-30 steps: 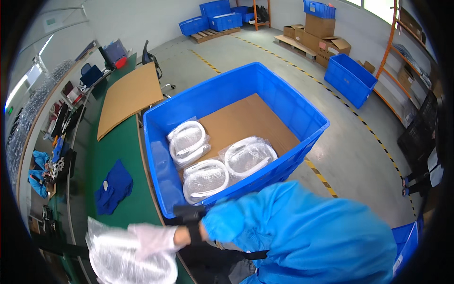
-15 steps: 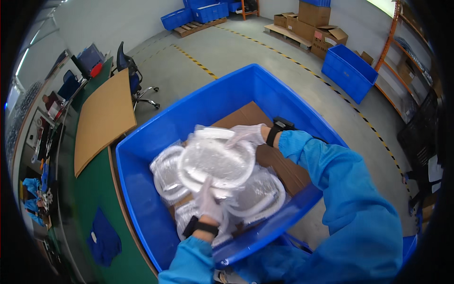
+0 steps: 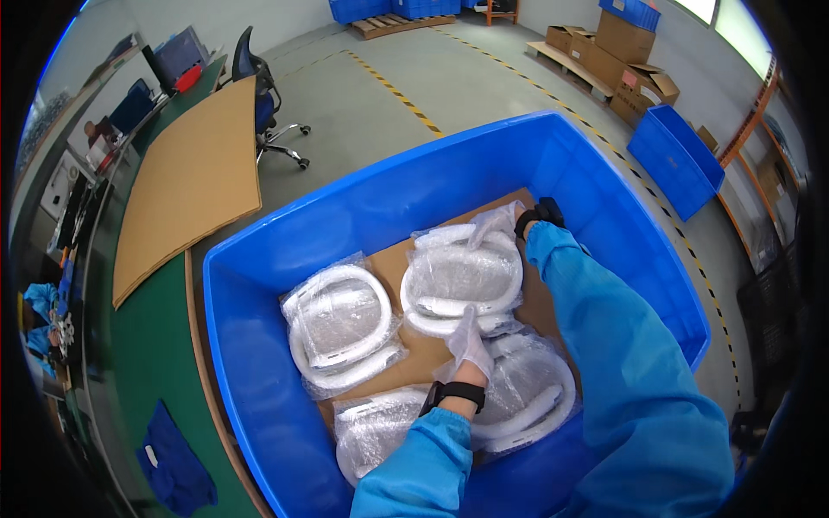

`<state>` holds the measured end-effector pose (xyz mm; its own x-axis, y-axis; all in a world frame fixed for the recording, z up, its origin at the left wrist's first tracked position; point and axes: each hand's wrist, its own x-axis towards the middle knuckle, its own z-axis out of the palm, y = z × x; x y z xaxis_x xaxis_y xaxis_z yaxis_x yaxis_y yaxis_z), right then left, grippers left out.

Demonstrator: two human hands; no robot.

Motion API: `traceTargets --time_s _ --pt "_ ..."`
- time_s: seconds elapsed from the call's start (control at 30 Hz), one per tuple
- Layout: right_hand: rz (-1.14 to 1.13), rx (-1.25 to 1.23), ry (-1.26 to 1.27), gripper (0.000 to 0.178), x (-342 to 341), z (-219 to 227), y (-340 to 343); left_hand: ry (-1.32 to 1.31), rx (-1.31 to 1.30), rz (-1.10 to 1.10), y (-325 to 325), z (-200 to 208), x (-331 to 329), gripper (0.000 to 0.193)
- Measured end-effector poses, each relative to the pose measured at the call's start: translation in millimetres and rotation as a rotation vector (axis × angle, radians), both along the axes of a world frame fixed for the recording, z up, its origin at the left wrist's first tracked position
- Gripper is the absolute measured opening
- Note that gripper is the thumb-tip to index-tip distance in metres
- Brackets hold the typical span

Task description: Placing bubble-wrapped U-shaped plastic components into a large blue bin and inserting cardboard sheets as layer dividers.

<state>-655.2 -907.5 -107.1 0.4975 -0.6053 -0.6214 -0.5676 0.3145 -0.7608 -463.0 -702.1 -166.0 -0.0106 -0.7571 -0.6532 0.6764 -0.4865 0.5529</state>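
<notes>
My right hand (image 3: pixel 499 224), in a thin white glove, grips the far right corner of a wrapped white hoop (image 3: pixel 462 276). This is a D-shaped tube-like part in clear plastic wrap. My gloved left hand (image 3: pixel 469 344) holds its near edge, fingers pinched there. The package lies at or just above the cardboard (image 3: pixel 395 274) on the floor of a large blue bin (image 3: pixel 363 203). To its left sits a similar wrapped hoop (image 3: pixel 341 324). Two more wrapped parts, one on the near left (image 3: pixel 376 427) and one on the near right (image 3: pixel 527 393), are partly covered by my left arm.
Left of the bin runs a green-topped bench (image 3: pixel 151 363) with a cardboard sheet (image 3: pixel 190 186) and a dark blue cloth (image 3: pixel 175 457). An office chair (image 3: pixel 259 86) stands beyond. Another blue bin (image 3: pixel 678 160), cardboard boxes (image 3: pixel 622 43) and an orange-framed rack (image 3: pixel 751 112) stand at the far right.
Both hands have carried the wrapped hoop from above the other packages to the far right part of the bin and lowered it. The view has shifted, showing more of the cardboard.
</notes>
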Motion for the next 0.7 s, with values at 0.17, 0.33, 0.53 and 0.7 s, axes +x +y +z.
traceTargets --time_s 0.17,0.33,0.53,0.7 --pt "0.247 -0.029 0.146 0.07 24 5 -41 0.387 0.156 -0.222 3 25 1 0.039" --pt "0.442 -0.335 0.391 0.076 65 27 -40 0.278 -0.244 -0.724 13 29 37 0.036" --pt "-0.024 -0.862 0.177 0.063 54 32 22 -1.111 -0.751 -0.813 0 95 69 0.058" --pt "-0.605 -0.933 0.152 0.059 41 -7 86 -1.899 -0.994 -0.767 1 68 68 0.075"
